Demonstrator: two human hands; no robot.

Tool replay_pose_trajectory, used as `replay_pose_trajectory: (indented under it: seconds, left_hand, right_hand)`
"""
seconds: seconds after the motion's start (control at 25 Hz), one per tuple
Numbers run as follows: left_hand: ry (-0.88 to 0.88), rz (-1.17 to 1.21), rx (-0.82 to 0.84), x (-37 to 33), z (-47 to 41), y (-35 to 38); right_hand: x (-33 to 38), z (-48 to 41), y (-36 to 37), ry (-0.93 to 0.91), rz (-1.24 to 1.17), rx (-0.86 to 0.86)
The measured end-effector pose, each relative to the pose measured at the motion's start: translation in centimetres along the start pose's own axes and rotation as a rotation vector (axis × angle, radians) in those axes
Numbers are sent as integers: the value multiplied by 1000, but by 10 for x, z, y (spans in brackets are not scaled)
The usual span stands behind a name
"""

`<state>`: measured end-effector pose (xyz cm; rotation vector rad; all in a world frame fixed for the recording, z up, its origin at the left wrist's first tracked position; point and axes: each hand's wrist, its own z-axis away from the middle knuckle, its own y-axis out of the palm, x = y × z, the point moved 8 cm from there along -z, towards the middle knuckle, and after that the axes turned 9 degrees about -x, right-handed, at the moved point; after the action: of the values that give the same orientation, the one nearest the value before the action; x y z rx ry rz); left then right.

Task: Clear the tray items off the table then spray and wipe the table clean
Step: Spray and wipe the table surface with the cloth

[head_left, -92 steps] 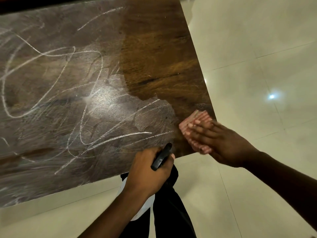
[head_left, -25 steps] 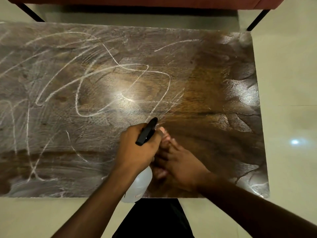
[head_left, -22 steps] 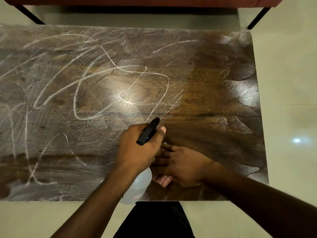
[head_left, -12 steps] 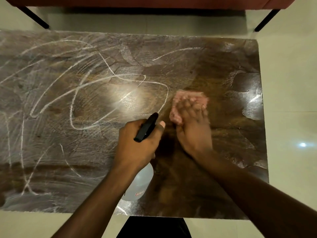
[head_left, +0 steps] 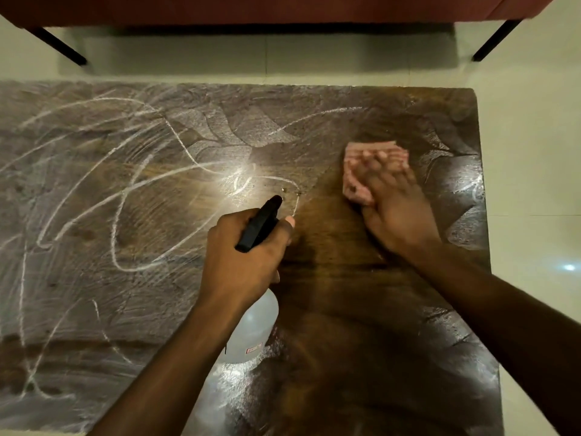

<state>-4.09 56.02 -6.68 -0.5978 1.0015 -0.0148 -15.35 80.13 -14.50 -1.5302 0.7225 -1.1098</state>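
Observation:
The dark wooden table [head_left: 94, 309] fills the view, with white chalk-like scribbles and smears over its left and middle. Its right-hand part looks darker and wet. My left hand [head_left: 245, 262] holds a clear spray bottle [head_left: 251, 335] by its black nozzle head, above the table's middle. My right hand [head_left: 396, 212] presses flat on a pink striped cloth [head_left: 371, 162] at the table's far right. The cloth shows past my fingertips and is blurred.
Pale tiled floor [head_left: 534, 152] lies to the right of and beyond the table. A reddish sofa or bench [head_left: 283, 7] on black legs [head_left: 493, 42] stands just behind the table's far edge. My dark trousers are hidden under the near edge.
My right hand has slid the cloth from the near edge beside the bottle out to the far right of the table. The left hand with the bottle has hardly moved.

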Motion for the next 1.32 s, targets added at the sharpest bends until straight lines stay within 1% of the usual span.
replay_pose_trajectory:
  seconds: [0.04,0.08,0.12,0.16,0.2,0.28,0.32,0.36,0.4,0.44,0.48,0.56,0.64,0.68,0.72,0.76,0.8,0.88,0.92,0.96,1.0,1.04,1.08,1.12,1.16,1.24,1.28,1.32]
  left_hand:
    - [-6,-8,2,-2,-3,2]
    - [-13,-13,0,-3,-7,5]
    - [-21,-15,-3,-5,-10,8]
    - [-28,-22,-6,-8,-13,11]
    - [-33,-32,-7,-11,-16,14]
    - [-21,-44,-7,-18,-21,20]
    - [-11,-43,-14,-21,-24,20]
    - [-2,-36,-22,-22,-27,20]
    - [-2,-24,-26,-23,-29,20]
    - [-6,-11,-21,-23,-30,20]
    - [-12,0,-13,-22,-30,19]
    - [-21,9,1,-20,-31,18]
    - [-23,2,1,-17,-34,15]
    - [-27,-1,-4,-16,-36,14]
    - [-33,-2,-11,-15,-38,10]
    - [-39,2,-17,-15,-40,8]
    - [-47,8,-27,-15,-41,5]
    - [-63,22,-50,-15,-46,-1]
    - [-57,22,-59,-15,-49,-5]
    - [-45,25,-66,-17,-52,-9]
    - [-33,32,-73,-18,-55,-13]
    - [-27,44,-76,-18,-59,-16]
    - [-24,54,-76,-18,-62,-19]
    - [-26,64,-76,-17,-64,-22]
    - [-31,77,-85,-15,-67,-26]
    - [-29,89,-122,-13,-71,-36]
    - [-27,84,-133,-13,-72,-40]
    - [-21,71,-139,-12,-74,-43]
  right_hand:
    - [-14,-14,-5,194,-22,-60]
    - [-16,-21,-7,333,-34,-97]
    - [-5,-22,-4,371,-31,-100]
    - [17,-21,3,290,-25,-71]
    - [49,-14,13,97,-33,-3]
    - [116,16,31,-445,-81,185]
    - [131,27,33,-677,-89,232]
    - [128,25,30,-803,-80,238]
    - [112,10,24,-787,-48,217]
    - [87,-12,21,-665,-9,193]
    - [55,-37,17,-498,35,159]
    - [-16,-82,-4,-66,47,57]
    - [-62,-107,-25,321,-8,-82]
    - [-64,-111,-27,447,-31,-106]
    - [-52,-112,-23,472,-36,-85]
    - [-28,-110,-14,391,-19,-43]
    - [8,-106,-5,210,-10,12]
    - [86,-80,15,-317,-53,170]
    - [114,-58,26,-583,-62,275]
    - [127,-41,31,-799,-43,336]
    - [126,-36,32,-915,-13,375]
    - [115,-44,29,-903,13,383]
    - [95,-60,27,-777,38,361]
    - [69,-81,24,-566,63,317]
    - [41,-104,15,-323,66,232]
    - [0,-138,-7,133,11,4]
    - [-6,-145,-12,333,-24,-76]
    - [1,-146,-10,463,-50,-101]
